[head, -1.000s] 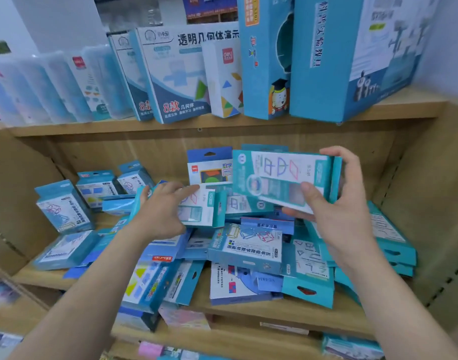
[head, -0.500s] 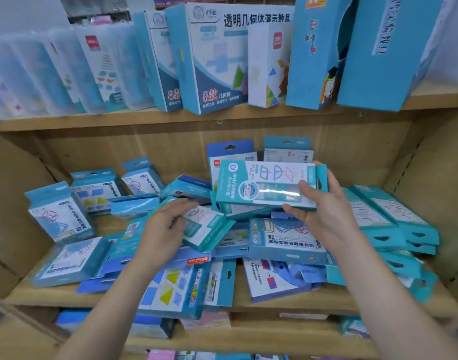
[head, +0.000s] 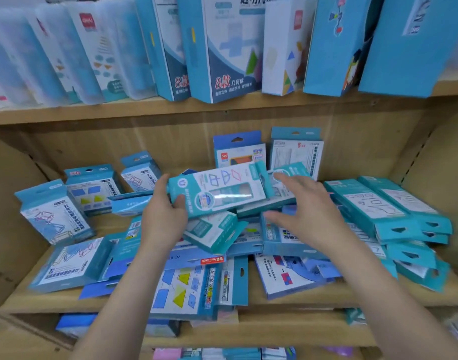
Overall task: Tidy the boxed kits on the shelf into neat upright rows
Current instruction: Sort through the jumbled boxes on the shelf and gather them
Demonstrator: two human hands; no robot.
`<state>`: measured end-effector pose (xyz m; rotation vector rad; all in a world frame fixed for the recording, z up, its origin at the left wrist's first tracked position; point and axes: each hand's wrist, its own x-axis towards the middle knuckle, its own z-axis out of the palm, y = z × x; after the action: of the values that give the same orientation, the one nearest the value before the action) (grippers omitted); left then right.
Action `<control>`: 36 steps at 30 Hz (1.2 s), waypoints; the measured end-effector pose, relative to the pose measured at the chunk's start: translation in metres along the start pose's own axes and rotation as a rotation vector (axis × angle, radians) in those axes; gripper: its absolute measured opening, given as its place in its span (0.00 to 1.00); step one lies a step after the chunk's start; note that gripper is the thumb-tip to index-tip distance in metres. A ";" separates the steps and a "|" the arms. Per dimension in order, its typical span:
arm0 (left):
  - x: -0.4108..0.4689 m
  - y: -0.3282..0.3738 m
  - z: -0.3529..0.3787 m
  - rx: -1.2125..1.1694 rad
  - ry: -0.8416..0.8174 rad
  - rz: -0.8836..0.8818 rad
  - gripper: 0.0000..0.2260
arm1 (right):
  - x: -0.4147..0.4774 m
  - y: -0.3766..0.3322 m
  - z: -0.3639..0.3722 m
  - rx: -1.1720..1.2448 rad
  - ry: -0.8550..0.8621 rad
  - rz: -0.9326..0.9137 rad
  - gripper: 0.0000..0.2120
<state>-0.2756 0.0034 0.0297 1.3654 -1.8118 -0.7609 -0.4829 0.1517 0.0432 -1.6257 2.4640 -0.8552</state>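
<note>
A jumble of blue and teal boxed kits (head: 183, 289) lies flat and overlapping on the middle wooden shelf (head: 287, 302). My left hand (head: 163, 216) grips the left end of a long teal kit with line-drawn shapes (head: 222, 188), holding it tilted above the pile. My right hand (head: 308, 211) is spread with straight fingers just right of that kit. Its fingertips are at a second teal kit (head: 290, 170) lying behind. Two kits (head: 238, 149) (head: 296, 149) stand upright against the back panel.
Several kits (head: 51, 214) lean at the left of the shelf. A stack of long teal kits (head: 378, 206) lies at the right beside the side wall. Large boxes (head: 222, 48) fill the upper shelf. More packs sit on the shelf below (head: 74, 323).
The long teal kit has passed from my right hand to my left hand. My right hand let go and spread toward the kit behind. The camera moved closer.
</note>
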 end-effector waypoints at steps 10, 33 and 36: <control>-0.027 0.008 0.025 0.653 -0.211 0.401 0.21 | -0.027 0.028 0.008 -0.251 -0.279 0.004 0.47; -0.117 0.153 0.202 0.664 -0.618 0.758 0.33 | -0.020 0.191 -0.080 -0.059 -0.335 0.319 0.51; -0.119 0.160 0.230 0.633 -0.725 0.679 0.38 | -0.022 0.197 -0.090 0.099 -0.262 0.245 0.43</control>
<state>-0.5320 0.1665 0.0066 0.7036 -3.0469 -0.3159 -0.6679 0.2638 0.0194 -1.2774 2.3331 -0.6708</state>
